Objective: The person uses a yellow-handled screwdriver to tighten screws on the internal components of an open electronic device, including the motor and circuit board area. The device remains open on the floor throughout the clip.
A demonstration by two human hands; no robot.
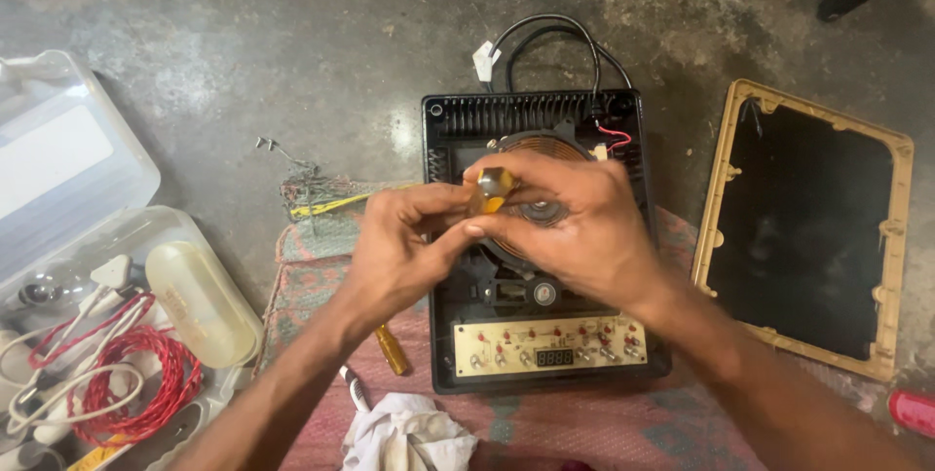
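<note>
Black plastic body of an induction cooker (545,237), opened up and set on a patterned cloth (321,276) over a concrete floor (292,42). Glass top in its tan frame (808,227) already off and laid face down well to the right. Copper coil (545,150) and the pale control board (550,344) exposed, so the opening-up looks finished. Work on the insides seemingly under way, coil and board both in their places; reassembly not begun, judging from the top lying apart.

Left hand (394,247) and right hand (584,227) brought together over the coil's middle. Right fingers curled round a yellow-handled screwdriver (492,188), its rounded end showing between thumb and forefinger. Left fingertips pinched against the same handle from the side.

Shaft and tip of the tool hidden beneath the hands, so hard to say which screw or part is met. Coil centre mostly covered. Second yellow-handled tool (392,349) lying near the cooker's left edge, partly under the left forearm. White rag (404,432) cut off at the bottom edge. Clear plastic box (97,237) with red wire (146,374) cut off at left. Black power cord (555,37) looping behind the cooker.
</note>
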